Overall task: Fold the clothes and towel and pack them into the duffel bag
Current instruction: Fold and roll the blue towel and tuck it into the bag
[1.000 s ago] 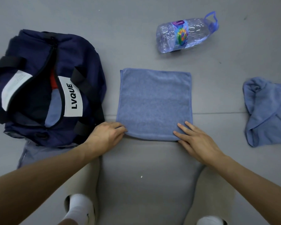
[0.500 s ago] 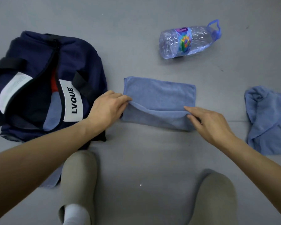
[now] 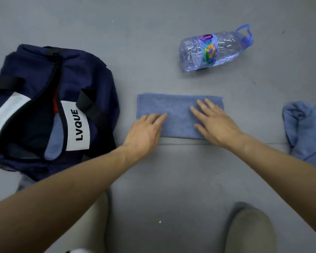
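A blue towel (image 3: 173, 110) lies folded into a narrow strip on the grey floor in front of me. My left hand (image 3: 146, 130) presses flat on its left end with straight fingers. My right hand (image 3: 213, 121) lies flat on its right half, fingers spread. The navy duffel bag (image 3: 80, 77) sits to the left, unzipped, with a white LVQUE label; red and light blue cloth show inside its opening. A crumpled blue garment (image 3: 306, 130) lies at the right edge.
A clear plastic water bottle (image 3: 212, 50) with a blue handle lies on its side beyond the towel. My knees in beige trousers (image 3: 250, 230) are at the bottom. A seam in the floor (image 3: 182, 143) runs just below the towel.
Both hands carried the towel's near edge over to the far edge, halving it into a strip, then let go and now press flat on top.
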